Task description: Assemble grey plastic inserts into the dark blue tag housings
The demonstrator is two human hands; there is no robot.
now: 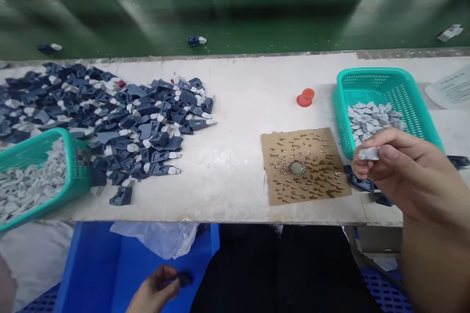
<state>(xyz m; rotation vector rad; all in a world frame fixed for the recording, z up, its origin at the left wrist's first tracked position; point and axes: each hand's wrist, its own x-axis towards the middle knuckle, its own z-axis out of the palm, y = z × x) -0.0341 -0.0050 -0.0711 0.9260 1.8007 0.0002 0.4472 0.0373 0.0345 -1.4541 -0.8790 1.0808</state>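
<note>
My right hand (407, 176) hovers over the table's right side, next to a teal basket (418, 102) that holds several small grey plastic pieces (372, 120). Its fingers pinch one small grey piece (368, 153). My left hand (156, 291) is low, below the table edge over a blue crate (95, 264), closed around a small dark blue part (183, 279). A large pile of dark blue parts with white tips (110, 112) covers the left of the table.
A brown cardboard square (304, 166) dotted with glue marks and a round metal disc (297, 168) lies mid-table. An orange cap (305, 97) stands behind it. Another teal basket (77, 171) of grey pieces sits at the left edge. A green conveyor belt (235, 14) runs behind.
</note>
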